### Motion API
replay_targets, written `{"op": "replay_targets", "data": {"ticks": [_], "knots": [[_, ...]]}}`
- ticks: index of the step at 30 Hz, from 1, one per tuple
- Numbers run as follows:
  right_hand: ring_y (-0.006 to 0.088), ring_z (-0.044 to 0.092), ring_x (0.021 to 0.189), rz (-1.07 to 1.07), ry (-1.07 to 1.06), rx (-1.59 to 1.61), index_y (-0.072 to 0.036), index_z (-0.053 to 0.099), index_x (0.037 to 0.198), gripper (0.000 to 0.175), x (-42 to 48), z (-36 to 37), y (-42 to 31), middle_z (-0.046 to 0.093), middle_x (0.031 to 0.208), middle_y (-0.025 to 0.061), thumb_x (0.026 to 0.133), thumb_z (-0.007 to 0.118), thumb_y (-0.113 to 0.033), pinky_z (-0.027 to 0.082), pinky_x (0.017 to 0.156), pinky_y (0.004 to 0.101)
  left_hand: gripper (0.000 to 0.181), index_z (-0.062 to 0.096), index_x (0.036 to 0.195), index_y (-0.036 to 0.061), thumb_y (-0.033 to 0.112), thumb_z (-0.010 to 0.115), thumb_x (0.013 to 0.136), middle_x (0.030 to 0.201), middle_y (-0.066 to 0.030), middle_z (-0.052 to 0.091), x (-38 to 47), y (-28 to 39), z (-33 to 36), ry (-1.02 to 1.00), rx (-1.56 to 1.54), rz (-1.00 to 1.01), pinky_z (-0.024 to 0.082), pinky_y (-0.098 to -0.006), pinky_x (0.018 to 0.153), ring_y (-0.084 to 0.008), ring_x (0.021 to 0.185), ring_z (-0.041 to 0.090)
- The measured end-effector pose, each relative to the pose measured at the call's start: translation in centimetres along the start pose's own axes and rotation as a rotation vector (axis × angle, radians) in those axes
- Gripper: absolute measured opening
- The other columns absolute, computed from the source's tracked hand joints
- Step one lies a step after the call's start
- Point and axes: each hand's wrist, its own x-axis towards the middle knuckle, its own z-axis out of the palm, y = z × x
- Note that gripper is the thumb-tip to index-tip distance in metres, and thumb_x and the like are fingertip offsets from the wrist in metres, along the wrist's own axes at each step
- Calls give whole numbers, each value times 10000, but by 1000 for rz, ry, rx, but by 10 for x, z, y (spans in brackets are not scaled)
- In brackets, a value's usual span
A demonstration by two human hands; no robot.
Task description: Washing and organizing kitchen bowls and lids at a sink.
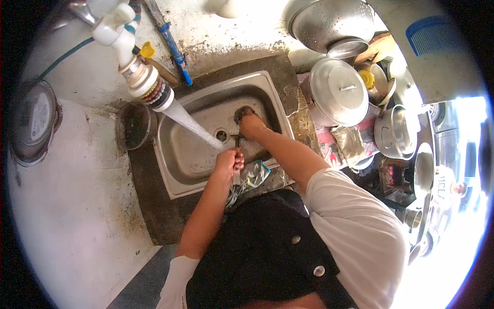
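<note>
My left hand (228, 159) is closed around the handle of a slim utensil (236, 177) over the near side of the stainless steel sink (181, 181). The utensil's far end points into the basin; its exact kind is unclear. Inside the basin, my right hand (252, 125) grips a dark scouring pad (243, 113), right of the drain (222, 135). A white tap (148, 87) sends a stream of water (193, 125) down close to my left hand. Beside that hand, a clear plastic bag (255, 174) lies on the sink's front rim.
A dark plastic tub (135, 125) stands left of the sink. To the right are a lidded aluminium pot (337, 92), a colander (334, 25), a smaller pot (395, 131) and a folded cloth (347, 141). A person (447, 189) is visible at far right.
</note>
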Motion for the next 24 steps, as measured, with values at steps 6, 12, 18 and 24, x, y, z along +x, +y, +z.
{"op": "replay_targets", "data": {"ticks": [6, 12, 18, 24], "knots": [[382, 616, 1133, 119, 95, 1, -51, 778, 936, 257, -1, 43, 40, 736, 995, 171, 861, 590, -209, 541, 943, 462, 78, 537, 967, 77, 149, 531, 995, 688, 1, 460, -9, 6, 29, -7, 137, -29, 292, -289, 430, -101, 490, 362], [413, 595, 1140, -44, -62, -268, -58, 786, 914, 243, -10, -10, -5, 735, 1054, 138, 858, 617, -223, 544, 926, 449, 110, 532, 923, 79, 147, 511, 1007, 657, 0, 440, -5, 1, -14, -21, 12, 36, 287, -291, 434, -119, 480, 355], [418, 622, 1140, -186, -218, -199, -6, 769, 907, 314, -64, -26, -8, 712, 1090, 211, 872, 593, -263, 537, 948, 471, 103, 513, 922, 63, 114, 459, 995, 651, -17, 435, -8, 4, 9, 40, 67, 19, 273, -283, 431, -115, 490, 366], [406, 622, 1134, -81, 162, 339, -62, 706, 1167, 357, -71, -82, -57, 678, 1075, 263, 892, 560, -237, 541, 941, 453, 178, 513, 867, 73, 175, 524, 1012, 642, -24, 439, -44, 19, 10, -52, 183, -17, 288, -308, 414, -126, 472, 382]]}}
